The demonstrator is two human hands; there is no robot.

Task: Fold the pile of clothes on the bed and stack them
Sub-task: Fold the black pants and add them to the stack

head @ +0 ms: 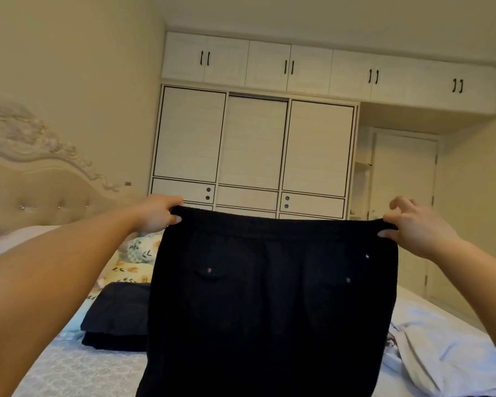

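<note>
Partway: dark folded stack point(116, 316) at nine o'clock; left hand point(155, 213) and right hand point(413, 224) pinch black trousers point(269, 296); pale clothes point(447, 348) at four o'clock remain.

Pretty dim, warm yellowish indoor light, soft all over; wide-angle bend toward 3 and 9 o'clock, dark fabric loses detail.

The pale patterned bed point(78, 368) carries a stack of folded dark garments point(115, 316) at left, floral pillows point(135, 262) beyond, and crumpled light-blue clothes point(441, 348) at right.
</note>
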